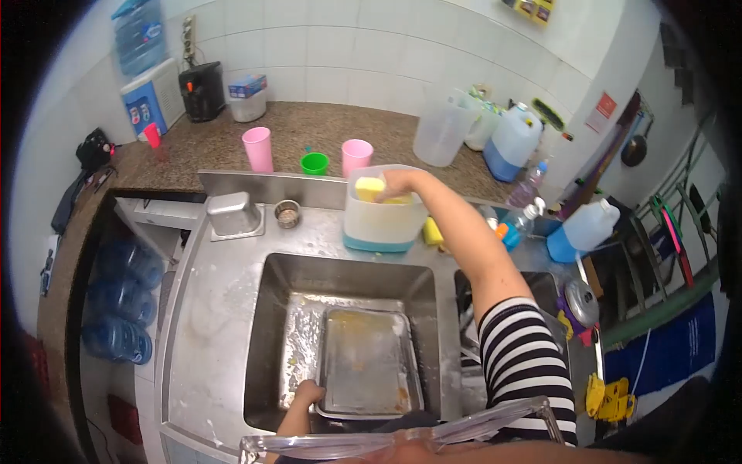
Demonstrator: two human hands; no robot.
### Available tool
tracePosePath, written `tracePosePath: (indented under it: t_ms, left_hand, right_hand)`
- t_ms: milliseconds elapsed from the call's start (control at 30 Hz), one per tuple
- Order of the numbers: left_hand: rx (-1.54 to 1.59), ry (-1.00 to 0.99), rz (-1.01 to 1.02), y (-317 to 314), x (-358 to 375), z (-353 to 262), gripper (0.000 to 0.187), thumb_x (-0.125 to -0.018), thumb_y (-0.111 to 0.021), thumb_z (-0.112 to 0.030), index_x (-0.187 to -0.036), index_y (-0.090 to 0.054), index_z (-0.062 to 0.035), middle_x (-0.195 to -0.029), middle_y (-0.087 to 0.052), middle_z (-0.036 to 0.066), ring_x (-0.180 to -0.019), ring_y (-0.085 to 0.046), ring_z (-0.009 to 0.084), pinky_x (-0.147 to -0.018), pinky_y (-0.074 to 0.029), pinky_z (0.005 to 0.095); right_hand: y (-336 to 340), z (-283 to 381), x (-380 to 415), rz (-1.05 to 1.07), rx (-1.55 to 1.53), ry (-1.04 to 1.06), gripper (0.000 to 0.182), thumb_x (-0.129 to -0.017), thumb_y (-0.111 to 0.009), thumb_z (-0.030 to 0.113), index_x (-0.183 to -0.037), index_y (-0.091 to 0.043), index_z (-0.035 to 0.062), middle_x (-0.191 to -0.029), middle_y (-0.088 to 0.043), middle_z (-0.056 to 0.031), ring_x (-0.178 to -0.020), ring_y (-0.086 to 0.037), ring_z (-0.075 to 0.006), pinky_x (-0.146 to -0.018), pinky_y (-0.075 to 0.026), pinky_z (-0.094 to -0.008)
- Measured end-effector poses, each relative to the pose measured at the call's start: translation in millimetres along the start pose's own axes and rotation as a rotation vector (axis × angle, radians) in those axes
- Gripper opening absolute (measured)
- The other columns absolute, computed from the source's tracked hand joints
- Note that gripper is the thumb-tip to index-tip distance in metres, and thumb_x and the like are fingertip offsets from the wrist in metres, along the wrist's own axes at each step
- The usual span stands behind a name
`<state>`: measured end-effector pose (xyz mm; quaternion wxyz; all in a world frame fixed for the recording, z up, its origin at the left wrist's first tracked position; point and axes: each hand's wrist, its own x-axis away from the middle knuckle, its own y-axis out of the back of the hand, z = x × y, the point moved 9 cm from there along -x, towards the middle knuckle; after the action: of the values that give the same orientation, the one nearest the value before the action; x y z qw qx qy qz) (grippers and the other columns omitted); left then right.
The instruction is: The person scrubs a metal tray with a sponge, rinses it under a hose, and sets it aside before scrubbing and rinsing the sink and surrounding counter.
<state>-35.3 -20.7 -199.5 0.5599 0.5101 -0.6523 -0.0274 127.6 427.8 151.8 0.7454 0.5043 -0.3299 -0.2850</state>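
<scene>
My right hand (400, 182) reaches into the top of a translucent plastic container (379, 220), its fingers closed on a yellow sponge (369, 188). Blue liquid (377, 243) lies at the container's bottom, below the sponge. Down in the left sink basin (270, 309), my left hand (311, 392) is closed on the near left edge of a rectangular metal tray (367, 363). Brownish-yellow residue marks the tray. Part of the left hand's grip is hidden.
Behind the sink stand pink cups (259, 149), a green cup (314, 163) and a clear pitcher (444, 131). A metal container (233, 214) and small bowl (287, 213) sit left of the right hand. Bottles of blue liquid (581, 232) stand right, beyond my arm.
</scene>
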Motion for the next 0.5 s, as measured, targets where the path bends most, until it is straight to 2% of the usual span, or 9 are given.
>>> tracePosePath:
  t_ms: [67, 100, 167, 233, 267, 333, 400, 467, 500]
  left_hand:
    - [0.050, 0.015, 0.024, 3.8, -4.1, -1.6, 0.042, -0.063, -0.057, -0.025, -0.092, -0.062, 0.0043, -0.095, -0.060, 0.025, -0.094, -0.057, 0.0363, -0.083, -0.045, 0.0385]
    - [0.189, 0.026, -0.025, 7.3, -3.2, -1.2, 0.039, -0.062, -0.058, -0.021, -0.092, -0.062, 0.0048, -0.091, -0.061, 0.024, -0.092, -0.059, 0.0355, -0.081, -0.046, 0.0367]
    - [0.388, 0.059, -0.042, 20.5, 8.0, -10.7, 0.037, -0.063, -0.058, -0.018, -0.092, -0.062, 0.0046, -0.089, -0.062, 0.023, -0.089, -0.060, 0.0336, -0.078, -0.046, 0.0355]
    - [0.694, -0.010, -0.018, 22.7, 7.6, -17.0, 0.031, -0.064, -0.055, -0.007, -0.092, -0.063, 0.0018, -0.081, -0.064, 0.018, -0.076, -0.063, 0.0274, -0.069, -0.047, 0.0326]
    - [0.710, 0.005, -0.015, 21.2, 10.3, -14.0, 0.031, -0.064, -0.055, -0.007, -0.092, -0.063, 0.0018, -0.081, -0.064, 0.018, -0.076, -0.063, 0.0274, -0.069, -0.047, 0.0326]
    - [0.752, -0.144, -0.083, 62.2, 41.6, -47.0, 0.030, -0.065, -0.054, -0.005, -0.093, -0.063, -0.0009, -0.079, -0.064, 0.017, -0.072, -0.062, 0.0258, -0.067, -0.047, 0.0330]
    - [0.742, -0.073, -0.025, 60.5, 43.9, -54.0, 0.033, -0.064, -0.051, -0.003, -0.095, -0.063, -0.0016, -0.084, -0.064, 0.018, -0.079, -0.061, 0.0259, -0.072, -0.046, 0.0319]
    - [0.782, -0.452, -0.288, 93.2, 58.5, -80.4, 0.039, -0.063, -0.049, 0.000, -0.100, -0.061, 0.0010, -0.093, -0.062, 0.020, -0.090, -0.059, 0.0260, -0.079, -0.044, 0.0306]
    - [0.823, -0.444, -0.356, 73.1, 43.6, -69.8, 0.045, -0.061, -0.045, 0.004, -0.104, -0.057, 0.0046, -0.101, -0.060, 0.021, -0.098, -0.057, 0.0264, -0.086, -0.041, 0.0290]
  right_hand:
    - [-38.2, -30.8, -20.9, 0.427, 0.230, -0.214, 0.046, -0.063, -0.069, 0.037, -0.100, -0.064, 0.0106, -0.112, -0.057, -0.0131, -0.100, -0.055, -0.0287, -0.082, -0.043, -0.0410]
    - [-37.6, -19.6, -24.0, 0.433, 0.237, -0.197, 0.046, -0.063, -0.069, 0.037, -0.100, -0.064, 0.0106, -0.112, -0.057, -0.0131, -0.100, -0.055, -0.0287, -0.082, -0.043, -0.0410]
    - [-40.5, 11.6, -9.5, 0.564, 0.591, -0.088, 0.048, -0.069, -0.065, 0.037, -0.108, -0.059, 0.0112, -0.106, -0.060, -0.0118, -0.096, -0.057, -0.0272, -0.085, -0.044, -0.0379]
    - [-65.8, 14.2, -41.3, 0.594, 0.587, -0.050, 0.048, -0.069, -0.065, 0.037, -0.108, -0.059, 0.0111, -0.106, -0.060, -0.0119, -0.096, -0.057, -0.0272, -0.085, -0.044, -0.0380]
    - [-78.7, -12.6, -21.4, 0.610, 0.575, -0.029, 0.048, -0.068, -0.066, 0.036, -0.108, -0.059, 0.0110, -0.106, -0.060, -0.0119, -0.096, -0.057, -0.0273, -0.085, -0.043, -0.0382]
    - [-98.2, -27.8, -24.7, 0.645, 0.554, -0.001, 0.048, -0.068, -0.066, 0.036, -0.108, -0.060, 0.0108, -0.107, -0.060, -0.0120, -0.097, -0.057, -0.0273, -0.085, -0.043, -0.0385]
    - [-114.0, -39.8, -18.8, 0.680, 0.537, 0.009, 0.048, -0.067, -0.067, 0.035, -0.108, -0.060, 0.0106, -0.107, -0.059, -0.0121, -0.097, -0.056, -0.0274, -0.086, -0.043, -0.0389]
    - [-131.3, -35.8, -23.8, 0.702, 0.519, 0.017, 0.048, -0.066, -0.067, 0.034, -0.108, -0.060, 0.0104, -0.108, -0.059, -0.0122, -0.098, -0.056, -0.0275, -0.086, -0.042, -0.0392]
    - [-124.5, -45.7, -22.6, 0.706, 0.508, 0.023, 0.049, -0.066, -0.068, 0.034, -0.108, -0.060, 0.0103, -0.108, -0.059, -0.0122, -0.098, -0.056, -0.0275, -0.086, -0.042, -0.0394]
